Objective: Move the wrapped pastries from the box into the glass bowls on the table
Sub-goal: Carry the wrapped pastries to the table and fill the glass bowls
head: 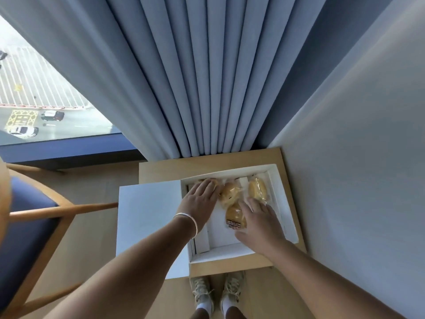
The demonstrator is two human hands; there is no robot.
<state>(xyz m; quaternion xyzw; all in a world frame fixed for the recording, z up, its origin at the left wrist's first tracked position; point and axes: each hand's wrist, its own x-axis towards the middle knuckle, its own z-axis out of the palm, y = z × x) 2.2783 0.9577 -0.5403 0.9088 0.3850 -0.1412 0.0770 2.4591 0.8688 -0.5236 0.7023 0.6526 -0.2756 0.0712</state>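
Note:
A white cardboard box point(232, 252) lies open on a small wooden table point(161, 169), its lid point(147, 224) folded out to the left. Several golden pastries in clear wrappers lie inside. My left hand point(200, 199) rests flat, fingers apart, on the far-left pastry point(212, 180). My right hand point(259, 224) lies over the box's right half, fingers spread, touching the near pastry with a dark label point(234, 217). Another pastry point(228, 192) sits in the middle and one point(257, 187) at the far right. No glass bowls are in view.
Blue curtains point(207, 88) hang just behind the table and a pale wall point(356, 157) runs along its right side. A wooden chair with a blue seat point(27, 217) stands to the left. My feet point(216, 293) are below the table's near edge.

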